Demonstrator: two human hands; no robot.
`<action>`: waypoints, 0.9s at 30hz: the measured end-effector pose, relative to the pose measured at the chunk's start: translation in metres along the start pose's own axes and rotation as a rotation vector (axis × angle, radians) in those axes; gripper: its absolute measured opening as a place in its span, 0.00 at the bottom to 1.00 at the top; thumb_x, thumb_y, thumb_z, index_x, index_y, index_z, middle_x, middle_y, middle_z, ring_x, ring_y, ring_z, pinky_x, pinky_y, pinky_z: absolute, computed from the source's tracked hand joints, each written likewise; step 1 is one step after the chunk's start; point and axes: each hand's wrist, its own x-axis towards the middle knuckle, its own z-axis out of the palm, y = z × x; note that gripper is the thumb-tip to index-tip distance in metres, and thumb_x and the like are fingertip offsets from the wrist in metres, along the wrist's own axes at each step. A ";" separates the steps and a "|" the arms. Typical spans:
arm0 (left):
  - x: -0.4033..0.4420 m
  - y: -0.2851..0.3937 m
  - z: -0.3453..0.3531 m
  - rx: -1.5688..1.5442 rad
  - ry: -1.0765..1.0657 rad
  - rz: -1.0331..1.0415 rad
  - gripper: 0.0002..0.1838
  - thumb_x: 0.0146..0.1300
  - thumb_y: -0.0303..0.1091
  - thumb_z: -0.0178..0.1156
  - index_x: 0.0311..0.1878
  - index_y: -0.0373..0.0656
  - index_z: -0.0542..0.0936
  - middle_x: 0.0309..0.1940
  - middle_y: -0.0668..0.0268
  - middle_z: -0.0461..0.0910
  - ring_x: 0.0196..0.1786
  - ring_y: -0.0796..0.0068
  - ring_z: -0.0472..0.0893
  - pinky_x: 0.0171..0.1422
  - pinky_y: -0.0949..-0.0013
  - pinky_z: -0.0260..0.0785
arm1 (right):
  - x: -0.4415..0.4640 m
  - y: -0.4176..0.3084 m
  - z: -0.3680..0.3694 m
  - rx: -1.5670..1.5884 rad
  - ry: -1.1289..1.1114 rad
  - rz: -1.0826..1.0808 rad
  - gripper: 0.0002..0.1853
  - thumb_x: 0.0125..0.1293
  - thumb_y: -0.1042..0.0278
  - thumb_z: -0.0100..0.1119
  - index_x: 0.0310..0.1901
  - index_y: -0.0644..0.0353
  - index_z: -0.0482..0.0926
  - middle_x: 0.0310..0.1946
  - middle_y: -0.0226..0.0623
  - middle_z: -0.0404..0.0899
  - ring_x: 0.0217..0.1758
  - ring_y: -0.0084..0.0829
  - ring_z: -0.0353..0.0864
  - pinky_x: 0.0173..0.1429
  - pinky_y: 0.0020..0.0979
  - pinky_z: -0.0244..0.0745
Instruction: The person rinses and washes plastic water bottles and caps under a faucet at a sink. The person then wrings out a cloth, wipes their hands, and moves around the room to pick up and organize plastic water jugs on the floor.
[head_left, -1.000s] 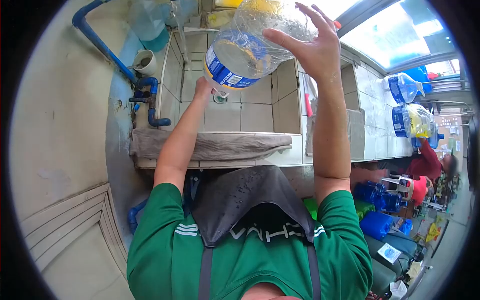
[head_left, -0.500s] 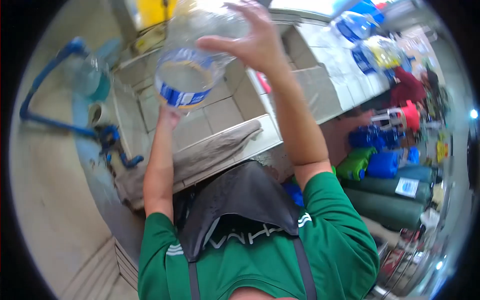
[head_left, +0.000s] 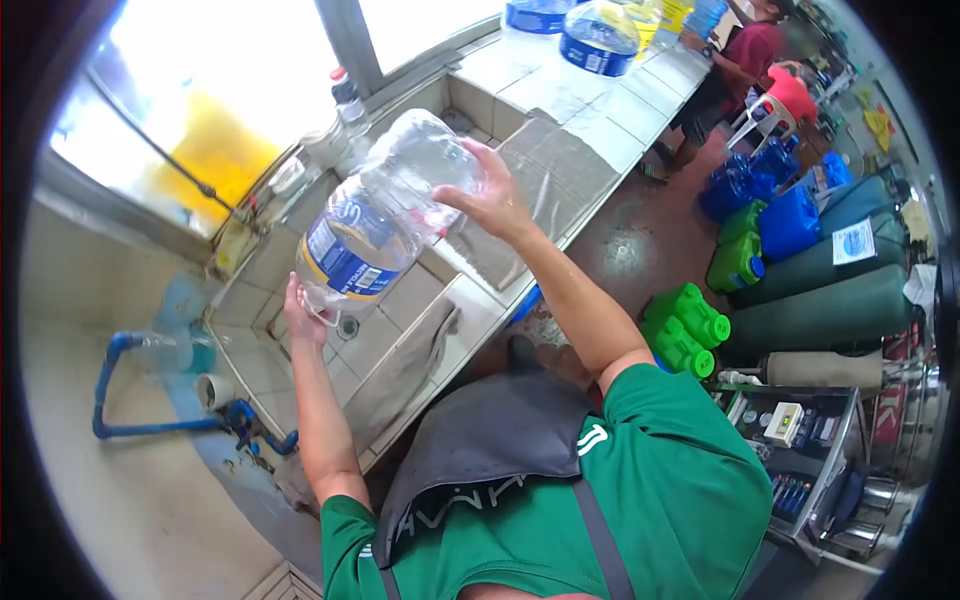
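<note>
The left hand (head_left: 306, 314) has its grip closed around the neck end of the large bottle (head_left: 355, 245), fingers at the pale handle (the exact finger placement is partly hidden by the plastic). The right hand (head_left: 490, 195) cups the opposite, upper end, its grip spread wide, thumb and fingers against the clear wall. The bottle, which has a blue and yellow label, is held tilted over the tiled sink (head_left: 387, 300), neck end low and to the left; the drain (head_left: 348, 326) shows just beside that end.

Along the front edge of the sink lies a grey cloth (head_left: 400, 375) (rumpled, and partly over the rim). Near the back edge, by the window, a small bottle with a red cap (head_left: 345, 95) stands upright. Next to the sink's left edge are a white cup (head_left: 214, 392) and a blue pipe (head_left: 103, 390) along the wall.

The tiled surface (head_left: 640, 110) runs to the right of the sink. Toward its far back corner stand two blue-labelled jugs, the nearer one (head_left: 600, 40) and the farther one (head_left: 536, 18). Past them, another person in a dark red top (head_left: 755, 50) is at the far end, near a red and white chair (head_left: 790, 97). On the floor beyond the front edge are green containers (head_left: 685, 330) (well apart from both hands).
</note>
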 end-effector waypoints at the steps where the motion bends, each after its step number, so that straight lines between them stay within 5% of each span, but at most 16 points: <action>1: 0.008 0.003 0.013 0.014 -0.015 0.005 0.17 0.70 0.51 0.53 0.48 0.48 0.77 0.37 0.70 0.81 0.37 0.75 0.81 0.34 0.77 0.73 | -0.005 0.007 -0.013 0.049 0.017 0.059 0.44 0.51 0.40 0.74 0.62 0.63 0.72 0.62 0.47 0.70 0.66 0.40 0.69 0.69 0.37 0.64; 5: 0.039 0.010 0.063 0.071 -0.137 0.224 0.13 0.71 0.47 0.53 0.41 0.48 0.76 0.31 0.73 0.75 0.33 0.77 0.76 0.38 0.76 0.68 | -0.009 0.041 -0.057 0.236 0.120 0.220 0.42 0.54 0.36 0.70 0.60 0.65 0.73 0.58 0.52 0.74 0.63 0.42 0.73 0.67 0.38 0.66; 11: -0.009 0.049 0.241 0.955 -0.145 1.198 0.14 0.72 0.43 0.53 0.39 0.40 0.72 0.33 0.67 0.69 0.40 0.73 0.68 0.50 0.70 0.62 | -0.004 0.148 -0.102 0.297 0.003 0.749 0.49 0.58 0.29 0.59 0.67 0.65 0.65 0.62 0.56 0.70 0.67 0.46 0.70 0.70 0.40 0.62; 13: -0.025 0.054 0.296 1.012 -0.191 1.286 0.14 0.72 0.41 0.52 0.39 0.38 0.72 0.35 0.65 0.70 0.41 0.71 0.68 0.51 0.69 0.63 | 0.002 0.158 -0.114 0.316 -0.064 0.862 0.51 0.58 0.27 0.58 0.69 0.65 0.62 0.64 0.57 0.69 0.68 0.47 0.69 0.71 0.40 0.61; 16: -0.032 0.060 0.358 1.156 -0.245 1.459 0.12 0.72 0.37 0.51 0.41 0.37 0.72 0.37 0.61 0.71 0.43 0.67 0.70 0.53 0.66 0.64 | 0.003 0.134 -0.123 -0.332 0.183 -0.111 0.60 0.50 0.26 0.64 0.73 0.64 0.53 0.69 0.55 0.62 0.67 0.49 0.68 0.69 0.42 0.63; 20: -0.029 0.052 0.409 1.257 -0.320 1.518 0.09 0.70 0.33 0.51 0.46 0.36 0.73 0.40 0.58 0.72 0.45 0.63 0.72 0.56 0.63 0.65 | 0.014 0.087 -0.138 -0.503 0.010 -0.306 0.70 0.40 0.29 0.73 0.75 0.66 0.46 0.70 0.60 0.58 0.72 0.57 0.60 0.73 0.45 0.58; 27: -0.041 0.046 0.454 1.124 -0.621 1.364 0.17 0.66 0.31 0.59 0.56 0.38 0.72 0.44 0.59 0.74 0.50 0.64 0.74 0.59 0.61 0.66 | 0.011 0.129 -0.130 -0.219 0.019 -0.171 0.77 0.32 0.36 0.81 0.75 0.68 0.39 0.70 0.61 0.57 0.71 0.56 0.62 0.72 0.44 0.62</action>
